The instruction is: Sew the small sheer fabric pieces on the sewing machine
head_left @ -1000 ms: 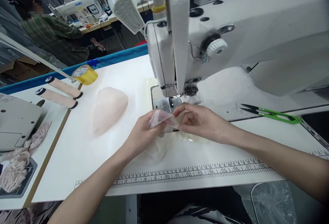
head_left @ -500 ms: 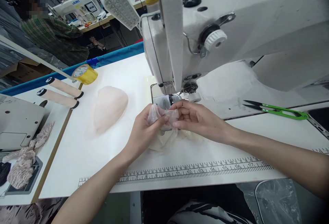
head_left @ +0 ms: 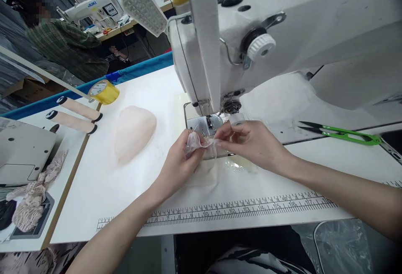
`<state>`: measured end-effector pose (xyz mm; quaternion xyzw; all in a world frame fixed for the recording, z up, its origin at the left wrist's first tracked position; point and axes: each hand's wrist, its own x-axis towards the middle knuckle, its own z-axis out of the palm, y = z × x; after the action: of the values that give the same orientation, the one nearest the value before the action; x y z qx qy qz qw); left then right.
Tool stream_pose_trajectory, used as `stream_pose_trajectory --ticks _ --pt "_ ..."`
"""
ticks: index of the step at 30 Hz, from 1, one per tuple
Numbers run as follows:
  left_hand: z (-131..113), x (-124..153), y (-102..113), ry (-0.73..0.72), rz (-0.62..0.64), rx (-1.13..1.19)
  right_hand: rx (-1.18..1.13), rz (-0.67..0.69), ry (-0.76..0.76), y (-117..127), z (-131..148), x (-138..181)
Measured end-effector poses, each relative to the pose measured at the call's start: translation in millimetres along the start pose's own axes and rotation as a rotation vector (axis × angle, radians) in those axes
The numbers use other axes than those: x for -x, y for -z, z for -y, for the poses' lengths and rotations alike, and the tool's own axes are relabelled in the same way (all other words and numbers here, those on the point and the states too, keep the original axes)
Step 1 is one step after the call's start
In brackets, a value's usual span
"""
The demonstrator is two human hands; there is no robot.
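– Where is the sheer fabric?
– Just in front of the needle plate; the left hand pinches its gathered part, the right hand nips its edge.
– Handling?
– Light, even tension should spare such thin cloth.

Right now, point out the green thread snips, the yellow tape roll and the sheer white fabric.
Green thread snips [head_left: 339, 135], head view: lower handle arm.
Yellow tape roll [head_left: 109, 94], head view: outer side.
Sheer white fabric [head_left: 193, 142], head view: gathered folds.

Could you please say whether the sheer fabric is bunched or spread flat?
Bunched: the sheer fabric shows close, gathered folds where the left hand pinches it.
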<state>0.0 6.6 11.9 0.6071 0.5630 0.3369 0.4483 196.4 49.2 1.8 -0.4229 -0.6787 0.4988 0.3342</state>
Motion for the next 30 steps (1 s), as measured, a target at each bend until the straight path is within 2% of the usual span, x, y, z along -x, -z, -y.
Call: stream_pose_trajectory --ticks 5,10,14,20,24,30 --pt "-1 0 1 -0.037 0.021 0.032 -0.047 0.028 -0.043 -4 2 3" --pt "5 0 3 -0.066 -0.028 -0.057 -0.154 0.1 -0.135 -4 3 4" --pt "6 1 3 -0.168 -0.046 -0.153 -0.192 0.119 -0.132 -3 3 4" --pt "10 3 2 -0.351 -0.061 -0.315 -0.137 0.075 -0.067 -6 2 6" --pt "15 2 1 -0.554 -0.169 -0.432 -0.054 0.014 0.038 -8 4 8" --pt "13 3 1 -0.737 -0.284 -0.508 0.127 -0.015 0.361 -9 6 12"
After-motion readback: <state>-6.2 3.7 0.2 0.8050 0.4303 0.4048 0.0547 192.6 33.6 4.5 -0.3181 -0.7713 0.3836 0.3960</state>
